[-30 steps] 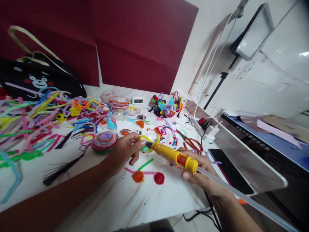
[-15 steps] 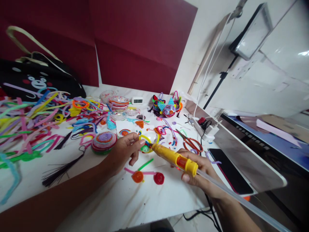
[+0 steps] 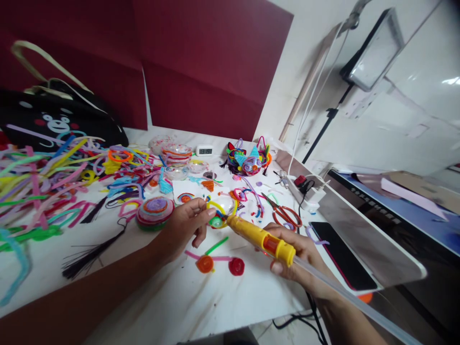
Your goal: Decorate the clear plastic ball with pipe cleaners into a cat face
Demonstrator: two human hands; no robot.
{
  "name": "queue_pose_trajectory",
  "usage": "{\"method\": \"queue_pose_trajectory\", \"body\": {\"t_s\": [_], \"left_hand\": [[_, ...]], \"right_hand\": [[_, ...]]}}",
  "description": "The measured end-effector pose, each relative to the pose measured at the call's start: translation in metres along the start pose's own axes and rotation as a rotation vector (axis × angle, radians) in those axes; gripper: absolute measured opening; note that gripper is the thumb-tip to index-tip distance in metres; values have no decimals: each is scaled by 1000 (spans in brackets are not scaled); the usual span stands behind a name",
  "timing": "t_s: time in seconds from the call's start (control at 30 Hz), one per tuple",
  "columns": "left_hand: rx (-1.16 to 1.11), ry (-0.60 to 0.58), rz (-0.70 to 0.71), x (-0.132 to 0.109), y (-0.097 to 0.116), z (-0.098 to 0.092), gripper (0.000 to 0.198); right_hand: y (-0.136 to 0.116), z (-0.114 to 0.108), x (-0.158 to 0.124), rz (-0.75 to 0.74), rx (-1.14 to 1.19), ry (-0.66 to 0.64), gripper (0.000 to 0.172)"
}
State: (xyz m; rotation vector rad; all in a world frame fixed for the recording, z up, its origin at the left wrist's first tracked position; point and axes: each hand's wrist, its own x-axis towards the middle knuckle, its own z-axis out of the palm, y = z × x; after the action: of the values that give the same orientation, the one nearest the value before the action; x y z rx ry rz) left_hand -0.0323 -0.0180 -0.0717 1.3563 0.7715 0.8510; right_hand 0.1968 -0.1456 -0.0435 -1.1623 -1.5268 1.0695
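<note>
My right hand (image 3: 300, 256) is wrapped round a yellow hot glue gun (image 3: 257, 236), with a long clear glue stick (image 3: 345, 290) coming out of its back end. The gun's nozzle reaches a small clear plastic piece edged with yellow pipe cleaner (image 3: 235, 206). Thumb and fingers of my left hand (image 3: 189, 220) pinch the left side of this edged piece. Below it on the table lie an orange pipe-cleaner coil (image 3: 204, 264), a red coil (image 3: 236, 266) and a short green pipe cleaner (image 3: 217, 245). A round coiled pad (image 3: 155, 213) sits left of my left hand.
Heaped pipe cleaners (image 3: 53, 177) cover the left side, before a black bag (image 3: 53, 115). Orange-handled scissors (image 3: 283, 213), a phone (image 3: 341, 256) and a power strip (image 3: 305, 189) are on the right. Finished pipe-cleaner ornaments (image 3: 249, 160) and a small digital clock (image 3: 204, 150) stand at the back.
Hardly anything differs. The back end of the glue gun has dipped very slightly, while both hands keep their holds.
</note>
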Motion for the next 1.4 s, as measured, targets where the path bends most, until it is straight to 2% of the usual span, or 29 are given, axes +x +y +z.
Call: {"method": "queue_pose_trajectory", "body": {"t_s": [0.9,1.4], "left_hand": [[-43,17,-12,1,1,1,28],[-15,-11,-8,1,-2,-1,29]], "right_hand": [[-4,1,1,25,-10,4,37],[-5,3,5,18,3,4,37]]}}
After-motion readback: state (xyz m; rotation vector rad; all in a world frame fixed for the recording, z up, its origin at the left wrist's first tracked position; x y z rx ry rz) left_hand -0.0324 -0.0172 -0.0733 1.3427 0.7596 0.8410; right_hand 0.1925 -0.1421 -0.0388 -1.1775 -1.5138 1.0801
